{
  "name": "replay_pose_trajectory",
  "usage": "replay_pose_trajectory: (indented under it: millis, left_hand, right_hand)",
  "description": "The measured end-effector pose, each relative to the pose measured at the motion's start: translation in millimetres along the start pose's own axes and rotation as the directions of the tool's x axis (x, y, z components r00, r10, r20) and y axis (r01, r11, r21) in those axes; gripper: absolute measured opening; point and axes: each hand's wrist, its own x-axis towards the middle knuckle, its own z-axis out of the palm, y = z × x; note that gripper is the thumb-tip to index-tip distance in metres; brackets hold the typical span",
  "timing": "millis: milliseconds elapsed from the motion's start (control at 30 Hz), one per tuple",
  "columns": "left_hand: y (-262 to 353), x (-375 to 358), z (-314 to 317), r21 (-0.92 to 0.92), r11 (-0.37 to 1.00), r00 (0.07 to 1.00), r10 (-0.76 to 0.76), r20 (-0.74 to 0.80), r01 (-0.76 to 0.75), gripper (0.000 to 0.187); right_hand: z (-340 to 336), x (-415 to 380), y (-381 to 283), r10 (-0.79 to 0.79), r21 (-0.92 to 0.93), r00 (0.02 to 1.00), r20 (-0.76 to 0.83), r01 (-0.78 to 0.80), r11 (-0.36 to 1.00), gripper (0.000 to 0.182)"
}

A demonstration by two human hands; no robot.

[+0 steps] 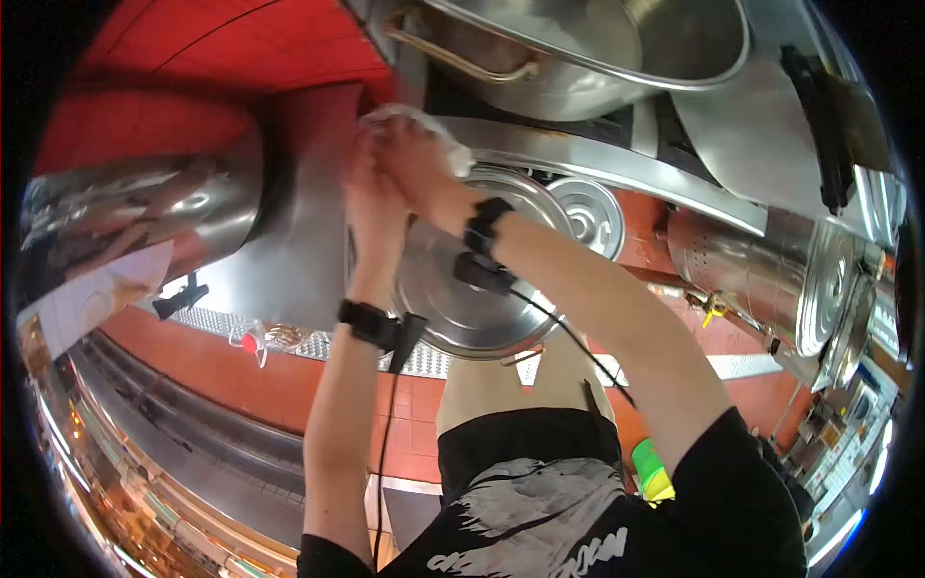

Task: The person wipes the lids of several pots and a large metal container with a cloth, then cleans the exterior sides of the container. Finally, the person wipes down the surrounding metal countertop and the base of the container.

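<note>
My left hand (373,183) and my right hand (416,159) are close together at the upper middle, with a whitish cloth (455,146) bunched beneath and beyond them. The right hand's fingers are bent over the cloth. The left hand is beside it, its fingers blurred and partly hidden, so its hold is unclear. Below my hands lies a large round steel lid or pan (467,299), partly behind my wrists. Both wrists wear black straps with devices and cables.
A large steel pot (568,82) stands on the stove at the top. A steel counter (299,193) and a shiny cylindrical vessel (125,207) are at left. Right of the round lid is a smaller one (590,214). A perforated pot (737,260) lies at right.
</note>
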Motion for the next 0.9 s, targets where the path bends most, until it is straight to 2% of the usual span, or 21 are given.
replay_pose_trajectory:
  millis: [33, 67, 100, 133, 167, 200, 233, 267, 300, 333, 400, 433, 467, 533, 567, 600, 667, 733, 800, 833, 900]
  left_hand:
    - [-9.4, 0.5, -1.8, 0.05, 0.998, 0.999, -0.04, 0.005, 0.04, 0.053]
    - [-17.2, 0.9, -1.4, 0.098, 0.992, 0.997, -0.077, 0.009, 0.076, 0.053]
    - [-24.3, 1.4, -1.4, 0.08, 0.995, 0.997, -0.07, 0.025, 0.068, 0.053]
    - [-30.5, -1.5, -4.2, 0.169, 0.985, 0.995, -0.053, 0.081, 0.038, 0.052]
    - [-29.5, -7.9, -2.5, 0.259, 0.966, 0.99, -0.042, 0.137, 0.005, 0.051]
    - [-16.9, -14.4, 1.8, 0.253, 0.968, 0.988, -0.038, 0.151, -0.001, 0.051]
    - [-4.7, -20.7, 4.6, 0.256, 0.963, 0.978, -0.124, 0.166, 0.078, 0.05]
    - [5.9, -26.0, 6.7, 0.264, 0.952, 0.961, -0.209, 0.182, 0.157, 0.049]
    - [9.8, -30.3, 11.7, 0.267, 0.953, 0.96, -0.202, 0.195, 0.146, 0.049]
    - [10.0, -36.9, 18.0, 0.28, 0.953, 0.948, -0.19, 0.256, 0.116, 0.049]
    - [11.1, -48.0, 34.4, 0.242, 0.969, 0.933, -0.137, 0.333, 0.056, 0.051]
    - [17.4, -51.0, 42.8, 0.246, 0.968, 0.93, -0.134, 0.342, 0.05, 0.051]
    - [25.3, -53.2, 52.8, 0.218, 0.976, 0.955, -0.08, 0.287, 0.016, 0.052]
    - [40.6, -54.0, 69.7, 0.213, 0.975, 0.974, 0.017, 0.226, -0.067, 0.057]
    - [48.7, -53.6, 77.2, 0.213, 0.974, 0.972, 0.027, 0.233, -0.078, 0.057]
    - [57.8, -53.7, 85.8, 0.287, 0.954, 0.974, 0.02, 0.226, -0.086, 0.059]
    - [76.9, -52.8, 97.4, 0.424, 0.896, 0.964, 0.016, 0.266, -0.132, 0.064]
    - [87.8, -51.6, 106.0, 0.482, 0.855, 0.946, 0.029, 0.323, -0.19, 0.065]
    - [91.8, -53.8, 114.3, 0.534, 0.81, 0.927, 0.032, 0.375, -0.244, 0.066]
    - [91.3, -54.8, 117.0, 0.554, 0.791, 0.925, 0.037, 0.378, -0.259, 0.068]
    - [90.7, -53.2, 120.4, 0.575, 0.768, 0.92, 0.048, 0.388, -0.283, 0.069]
  right_hand:
    - [1.2, 4.5, -4.2, -0.011, -0.022, 1.0, 0.015, 0.012, 1.0, 0.045]
    - [8.8, 3.2, -5.1, -0.058, -0.047, 0.997, -0.042, 0.056, 0.997, 0.043]
    - [13.5, 1.2, -1.4, -0.112, -0.076, 0.988, -0.102, 0.104, 0.992, 0.041]
    - [12.3, -2.9, 4.3, -0.094, -0.084, 0.991, -0.1, 0.085, 0.993, 0.041]
    - [10.4, -9.0, 9.2, -0.18, -0.105, 0.98, -0.079, 0.172, 0.98, 0.037]
    - [5.0, -16.6, 14.6, -0.267, -0.121, 0.962, -0.056, 0.259, 0.958, 0.034]
    - [-0.5, -25.9, 21.7, -0.254, -0.119, 0.966, -0.056, 0.246, 0.962, 0.034]
    - [-5.7, -37.6, 28.9, -0.324, -0.174, 0.946, -0.007, 0.318, 0.932, 0.032]
    - [-13.0, -48.9, 38.4, -0.389, -0.224, 0.92, 0.042, 0.388, 0.894, 0.03]
    - [-12.2, -62.9, 51.0, -0.376, -0.222, 0.926, 0.037, 0.375, 0.9, 0.03]
    - [-14.6, -93.4, 82.6, -0.407, -0.253, 0.912, -0.044, 0.384, 0.888, 0.029]
    - [-25.0, -111.5, 101.2, -0.412, -0.285, 0.909, -0.059, 0.38, 0.88, 0.029]
    - [-39.1, -129.6, 121.5, -0.42, -0.318, 0.904, -0.073, 0.379, 0.869, 0.028]
    - [-71.0, -165.4, 159.9, -0.394, -0.283, 0.917, 0.067, 0.396, 0.873, 0.024]
    - [-71.7, -184.6, 182.6, -0.404, -0.322, 0.915, 0.007, 0.385, 0.865, 0.021]
    - [-71.7, -203.5, 205.4, -0.388, -0.372, 0.921, -0.016, 0.355, 0.858, 0.02]
    - [-88.4, -243.7, 245.0, -0.305, -0.331, 0.95, 0.071, 0.311, 0.891, 0.019]
    - [-116.5, -282.1, 277.5, -0.282, -0.485, 0.956, 0.081, 0.285, 0.827, 0.02]
    - [-146.6, -316.2, 304.8, -0.166, -0.522, 0.974, 0.157, 0.224, 0.823, 0.024]
    - [-157.9, -331.7, 318.5, -0.162, -0.523, 0.976, 0.148, 0.216, 0.824, 0.024]
    - [-177.2, -363.9, 345.1, 0.05, -0.557, 0.979, 0.196, 0.069, 0.828, 0.025]
